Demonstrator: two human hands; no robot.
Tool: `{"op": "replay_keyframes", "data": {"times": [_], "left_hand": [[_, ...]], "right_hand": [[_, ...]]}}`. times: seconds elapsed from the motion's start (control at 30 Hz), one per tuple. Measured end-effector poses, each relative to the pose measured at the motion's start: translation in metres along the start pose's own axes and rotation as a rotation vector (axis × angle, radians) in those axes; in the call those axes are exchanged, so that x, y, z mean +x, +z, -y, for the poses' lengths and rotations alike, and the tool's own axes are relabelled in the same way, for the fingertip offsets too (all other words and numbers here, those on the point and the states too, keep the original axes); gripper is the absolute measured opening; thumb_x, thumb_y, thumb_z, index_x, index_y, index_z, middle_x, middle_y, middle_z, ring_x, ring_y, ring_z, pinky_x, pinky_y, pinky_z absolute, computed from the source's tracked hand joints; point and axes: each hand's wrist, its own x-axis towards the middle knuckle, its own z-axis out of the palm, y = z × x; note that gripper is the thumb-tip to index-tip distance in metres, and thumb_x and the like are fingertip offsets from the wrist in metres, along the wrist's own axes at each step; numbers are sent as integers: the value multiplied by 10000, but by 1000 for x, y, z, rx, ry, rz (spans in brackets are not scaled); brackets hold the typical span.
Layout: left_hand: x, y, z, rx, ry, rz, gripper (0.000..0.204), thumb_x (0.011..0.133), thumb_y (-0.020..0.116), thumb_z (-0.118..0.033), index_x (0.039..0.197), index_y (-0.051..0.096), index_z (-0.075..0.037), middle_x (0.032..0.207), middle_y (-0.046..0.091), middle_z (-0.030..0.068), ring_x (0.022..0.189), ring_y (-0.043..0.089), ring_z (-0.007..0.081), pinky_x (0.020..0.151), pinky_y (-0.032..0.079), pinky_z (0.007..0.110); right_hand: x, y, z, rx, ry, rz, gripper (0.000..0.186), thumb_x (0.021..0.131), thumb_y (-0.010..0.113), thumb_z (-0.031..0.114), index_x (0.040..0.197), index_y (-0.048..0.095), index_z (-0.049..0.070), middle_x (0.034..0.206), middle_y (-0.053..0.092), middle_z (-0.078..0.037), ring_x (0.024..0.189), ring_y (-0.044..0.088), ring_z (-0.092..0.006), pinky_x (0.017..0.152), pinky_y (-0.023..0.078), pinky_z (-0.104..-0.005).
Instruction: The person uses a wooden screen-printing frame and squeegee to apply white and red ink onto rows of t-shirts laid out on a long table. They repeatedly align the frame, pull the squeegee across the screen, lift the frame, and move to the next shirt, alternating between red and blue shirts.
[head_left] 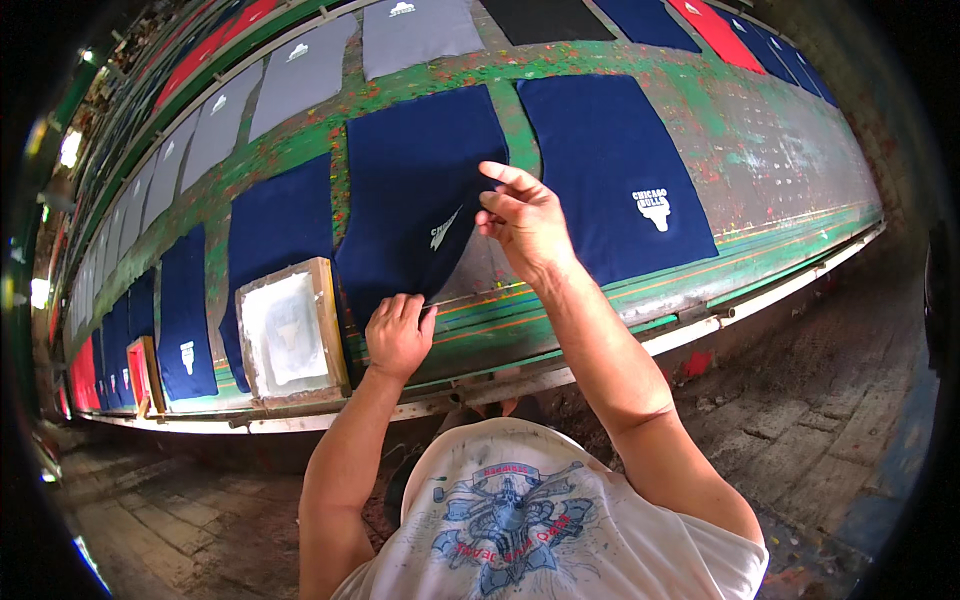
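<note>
A navy fabric panel (pixel 410 180) lies in front of me on the long green printing table (pixel 510 345). Its lower right part is folded over, so only part of its small white print shows. My left hand (pixel 398 338) pinches the panel's near edge between curled fingers and thumb. My right hand (pixel 525 225) is beside the panel's right edge, index finger and thumb stretched apart, with nothing visible in it. To the right, a second navy panel (pixel 620 170) lies flat with a complete white print.
A wooden-framed printing screen (pixel 288 330) rests on the navy panel (pixel 280 220) to the left, with a smaller reddish frame (pixel 143 375) farther left. Grey panels (pixel 305 75), a black one (pixel 545 18) and a red one (pixel 715 35) line the far side. A white rail (pixel 540 380) edges the table.
</note>
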Motion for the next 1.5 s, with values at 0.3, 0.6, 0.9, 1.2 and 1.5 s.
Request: {"op": "replay_keyframes", "data": {"times": [0.3,0.6,0.9,1.2,1.5], "left_hand": [[-1,-31,46,238,-79,186,245,872,777,-157,1095,821,-64,1045,675,102,1018,701,341,872,604,498],[24,-48,78,114,145,130,301,914,710,-87,1198,811,-90,997,725,68,982,725,299,857,608,461],[88,-97,108,-444,-122,-158,316,934,615,120,1179,743,-33,1136,749,169,975,758,350,805,625,447],[129,-173,93,-178,79,-262,401,876,598,160,1215,733,-8,1167,729,180,1118,729,407,987,604,473],[58,-147,75,-179,146,-202,437,798,608,197,1168,742,7,1191,696,197,1207,705,418,1063,594,501]], "right_hand": [[-28,-69,-6,-472,141,-195,173,1005,790,90,1136,824,-19,873,758,-47,696,689,-138,677,590,-302],[-23,-68,-15,-527,68,-220,231,1014,864,211,1027,801,-11,795,716,-26,632,655,-122,601,532,-281],[3,-3,47,-341,-67,-78,151,1037,851,183,1092,815,47,895,752,3,701,653,-117,699,551,-308],[5,35,104,-377,-192,15,143,1028,867,204,991,818,75,874,746,19,715,646,-102,714,551,-299],[-52,-32,63,-696,-121,14,186,1051,835,180,1097,841,0,964,801,-16,839,710,-82,727,593,-276]]}}
